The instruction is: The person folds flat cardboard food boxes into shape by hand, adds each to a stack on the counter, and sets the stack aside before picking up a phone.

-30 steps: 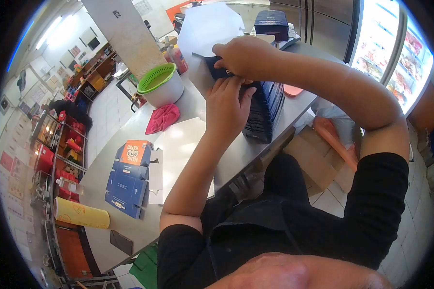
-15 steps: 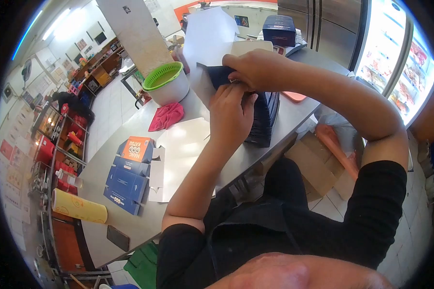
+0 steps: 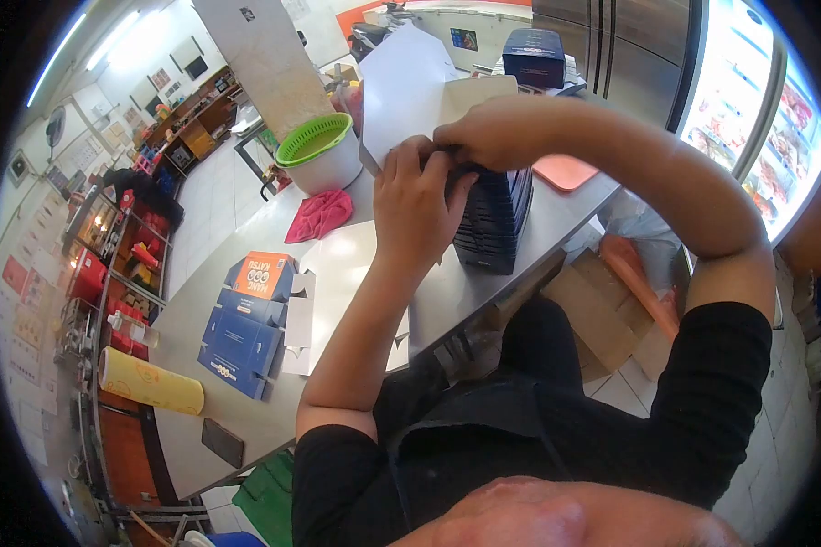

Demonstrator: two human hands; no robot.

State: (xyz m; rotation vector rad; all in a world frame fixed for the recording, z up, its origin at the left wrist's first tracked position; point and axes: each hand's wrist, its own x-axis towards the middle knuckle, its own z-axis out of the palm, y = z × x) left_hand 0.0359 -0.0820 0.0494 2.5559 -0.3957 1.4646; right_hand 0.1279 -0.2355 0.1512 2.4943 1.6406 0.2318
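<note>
A partly folded cardboard box [image 3: 405, 91] with a white inside stands on the table, its large lid panel raised at the back. My left hand [image 3: 417, 202] bends over the box's near side, fingers closed on the cardboard with the thumb apart. At the right corner, my right hand [image 3: 488, 137] is closed on the box edge, its fingertips partly hidden. The hands nearly touch each other. Just right of them rises a tall stack of black plastic trays [image 3: 491, 232], partly covered by my right forearm.
Flat box blanks lie to the left, one blue and orange [image 3: 246, 324], one white side up [image 3: 342, 292]. Also on the table are a pink cloth [image 3: 319, 215], a green basket in a white tub [image 3: 330, 169], a yellow roll [image 3: 152, 381], a phone [image 3: 223, 442] and a folded blue box [image 3: 533, 60].
My left hand has shifted slightly left and up along the box, and my right hand has moved a little down and right. The dark outer flap between them is now folded down out of sight.
</note>
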